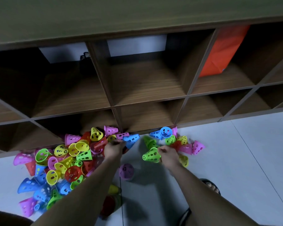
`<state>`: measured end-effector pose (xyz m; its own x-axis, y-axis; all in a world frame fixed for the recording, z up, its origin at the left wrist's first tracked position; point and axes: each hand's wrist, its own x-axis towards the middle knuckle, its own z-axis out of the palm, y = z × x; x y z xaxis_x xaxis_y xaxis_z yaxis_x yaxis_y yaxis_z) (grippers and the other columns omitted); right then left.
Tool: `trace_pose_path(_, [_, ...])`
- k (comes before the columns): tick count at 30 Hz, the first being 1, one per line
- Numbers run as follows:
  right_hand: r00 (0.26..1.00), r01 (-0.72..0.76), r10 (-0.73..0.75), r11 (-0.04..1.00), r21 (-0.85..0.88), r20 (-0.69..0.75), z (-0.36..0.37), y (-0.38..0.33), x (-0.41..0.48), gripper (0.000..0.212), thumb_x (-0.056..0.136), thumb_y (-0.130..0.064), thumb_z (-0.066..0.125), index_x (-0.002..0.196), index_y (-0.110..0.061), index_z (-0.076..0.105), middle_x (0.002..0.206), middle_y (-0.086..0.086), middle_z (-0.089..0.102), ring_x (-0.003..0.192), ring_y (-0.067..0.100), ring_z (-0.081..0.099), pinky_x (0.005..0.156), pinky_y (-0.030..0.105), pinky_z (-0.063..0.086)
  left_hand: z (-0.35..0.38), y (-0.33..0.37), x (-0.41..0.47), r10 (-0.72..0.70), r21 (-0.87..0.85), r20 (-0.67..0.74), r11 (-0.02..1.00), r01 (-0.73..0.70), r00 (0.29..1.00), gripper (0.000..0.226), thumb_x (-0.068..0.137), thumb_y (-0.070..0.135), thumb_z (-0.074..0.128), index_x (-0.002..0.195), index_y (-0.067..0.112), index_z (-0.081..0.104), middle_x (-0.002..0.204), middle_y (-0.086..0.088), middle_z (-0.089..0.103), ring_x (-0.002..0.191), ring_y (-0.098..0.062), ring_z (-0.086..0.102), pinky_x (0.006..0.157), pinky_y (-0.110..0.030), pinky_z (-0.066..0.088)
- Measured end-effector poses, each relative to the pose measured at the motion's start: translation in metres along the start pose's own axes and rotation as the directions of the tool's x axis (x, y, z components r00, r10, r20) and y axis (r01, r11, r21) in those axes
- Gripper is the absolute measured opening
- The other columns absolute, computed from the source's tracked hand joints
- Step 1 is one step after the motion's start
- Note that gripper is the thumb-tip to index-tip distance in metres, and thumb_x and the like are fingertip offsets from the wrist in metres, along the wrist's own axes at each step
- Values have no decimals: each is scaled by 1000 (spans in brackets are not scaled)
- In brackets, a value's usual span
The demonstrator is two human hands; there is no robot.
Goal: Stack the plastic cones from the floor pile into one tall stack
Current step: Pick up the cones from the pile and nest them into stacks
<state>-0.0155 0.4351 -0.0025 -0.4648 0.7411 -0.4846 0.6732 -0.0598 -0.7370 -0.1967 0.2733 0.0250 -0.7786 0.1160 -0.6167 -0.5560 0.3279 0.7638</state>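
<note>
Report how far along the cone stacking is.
Done: little. No tall stack shows, only a purple cone apart on the floor between the arms. In hand: the left hand grips a blue cone, and the right hand grips a green cone. Left: the big pile and the smaller scatter by the shelf lie loose.

Single head cam, wide-angle, aimed fwd + steeply down.
Looks from above onto white floor point(235, 152), facing wooden cubby shelf point(147, 82) across upper two-thirds of frame. Close in: catches both forearms entering from bottom edge, left hand point(113, 150) and right hand point(168, 154) just below centre, cone pile point(64, 160) at lower left, sandalled foot point(211, 186) at lower right. Bows straight shelf edges twd frame borders.
</note>
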Motion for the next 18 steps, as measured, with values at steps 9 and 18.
trace_pose_path(9, [936,-345,214,709,615,279,18,-46,-39,6,104,-8,60,106,-13,64,83,8,63,53,15,52,44,23,33,-55,-17,-28,-8,-141,123,990,25,992,6,98,7,71,98,2,76,88,-15,71,71,-18,62,64,-29,51])
trace_pose_path(18, [851,-495,153,552,670,503,33,-58,-73,22,108,-3,45,99,-12,63,69,3,58,53,11,43,45,21,30,-71,-55,-50,38,62,136,997,-47,990,14,104,18,66,103,9,76,95,-7,76,79,-17,67,66,-28,52])
